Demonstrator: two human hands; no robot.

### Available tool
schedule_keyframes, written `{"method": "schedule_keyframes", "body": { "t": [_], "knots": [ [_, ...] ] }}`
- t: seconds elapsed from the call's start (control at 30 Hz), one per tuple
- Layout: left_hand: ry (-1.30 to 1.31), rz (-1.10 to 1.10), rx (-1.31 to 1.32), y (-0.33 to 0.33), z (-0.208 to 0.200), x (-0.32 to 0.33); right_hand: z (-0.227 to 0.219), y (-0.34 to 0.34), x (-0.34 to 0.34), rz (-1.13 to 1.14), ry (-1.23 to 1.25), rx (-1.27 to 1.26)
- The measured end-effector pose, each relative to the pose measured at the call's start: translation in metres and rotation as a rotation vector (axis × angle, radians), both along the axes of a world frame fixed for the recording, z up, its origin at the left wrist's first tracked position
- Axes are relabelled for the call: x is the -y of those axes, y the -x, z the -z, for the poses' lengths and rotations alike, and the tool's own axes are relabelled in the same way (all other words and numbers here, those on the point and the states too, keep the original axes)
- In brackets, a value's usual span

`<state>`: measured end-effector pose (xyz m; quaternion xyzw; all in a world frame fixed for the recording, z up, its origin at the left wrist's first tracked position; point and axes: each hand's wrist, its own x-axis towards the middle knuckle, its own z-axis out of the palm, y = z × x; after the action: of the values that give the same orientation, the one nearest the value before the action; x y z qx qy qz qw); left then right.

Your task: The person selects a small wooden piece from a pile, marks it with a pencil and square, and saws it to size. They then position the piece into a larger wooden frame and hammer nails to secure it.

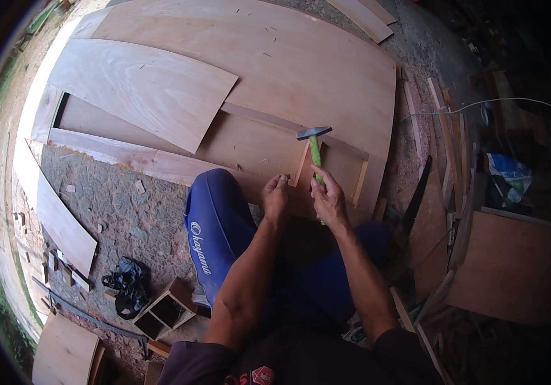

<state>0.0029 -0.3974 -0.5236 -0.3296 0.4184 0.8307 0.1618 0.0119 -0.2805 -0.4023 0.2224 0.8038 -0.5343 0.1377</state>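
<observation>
My right hand (329, 196) is wrapped round the green handle of a hammer (315, 151), whose dark metal head is raised over the near edge of a wooden panel (327, 77). Close by on the left, my left hand (276, 192) has its fingertips pinched together at the panel's near rail; what they hold is too small to make out. Short wooden strips (361, 182) cross the open part of the panel's frame beside the hammer. A loose plywood sheet (144, 86) lies over the panel's left part and covers some of the opening.
Several small nail-like bits lie on the panel's far part. Left on the rough ground are a pointed plywood offcut (63, 215), a black plastic bag (129, 285) and a small wooden box (165, 309). Wood strips (446, 128) and a plywood piece (507, 266) lie to the right.
</observation>
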Motion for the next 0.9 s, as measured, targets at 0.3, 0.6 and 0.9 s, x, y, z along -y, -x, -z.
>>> {"method": "schedule_keyframes", "body": {
  "t": [0.3, 0.6, 0.9],
  "knots": [
    [0.546, 0.357, 0.047, 0.021, 0.027, -0.008, -0.023, 0.006, -0.04, -0.374, -0.196, -0.081],
    [0.288, 0.38, 0.167, 0.028, 0.041, -0.014, -0.052, 0.041, -0.046, -0.644, -0.284, 0.013],
    [0.505, 0.354, 0.155, 0.023, 0.02, -0.018, -0.054, 0.088, -0.042, -1.162, -0.637, 0.04]
  ]
}}
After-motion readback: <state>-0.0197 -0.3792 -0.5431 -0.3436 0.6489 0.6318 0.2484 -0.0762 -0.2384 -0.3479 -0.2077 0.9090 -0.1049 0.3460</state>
